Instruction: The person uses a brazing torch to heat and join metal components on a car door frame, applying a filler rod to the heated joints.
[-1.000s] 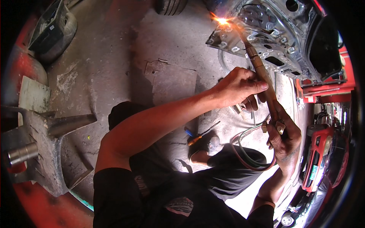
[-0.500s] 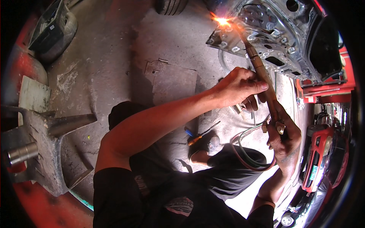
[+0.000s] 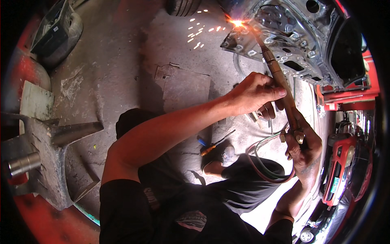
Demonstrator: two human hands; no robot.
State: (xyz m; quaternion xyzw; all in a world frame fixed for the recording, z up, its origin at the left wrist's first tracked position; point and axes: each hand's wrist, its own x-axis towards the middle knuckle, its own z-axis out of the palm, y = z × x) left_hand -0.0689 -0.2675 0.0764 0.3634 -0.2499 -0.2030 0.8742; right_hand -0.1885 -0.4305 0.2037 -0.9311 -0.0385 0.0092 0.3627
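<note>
A long gas torch (image 3: pixel 278 75) slants up and away from me. My right hand (image 3: pixel 305 151) is wrapped round its lower end, beside the brass valve knobs (image 3: pixel 299 136). Farther up the shaft, my left hand (image 3: pixel 258 94) steadies it, with the thumb and curled fingers against the tube. At the torch's tip, a bright orange flame (image 3: pixel 237 23) meets the edge of a bare metal car door (image 3: pixel 284 51). Glare hides the exact spot being heated. Red and green hoses (image 3: pixel 260 156) loop down near my right wrist.
An orange-handled screwdriver (image 3: pixel 209 149) lies on the concrete floor near my foot. A flat panel (image 3: pixel 186 88) lies farther off. At the left are a heavy metal frame (image 3: pixel 57 162) and a dark crate (image 3: pixel 55 32). A tyre (image 3: pixel 183 6) is at the far edge; a red car (image 3: pixel 341 168) stands right.
Bright sparks now fly leftward from the flame over the floor. Both hands and the torch have hardly moved.
</note>
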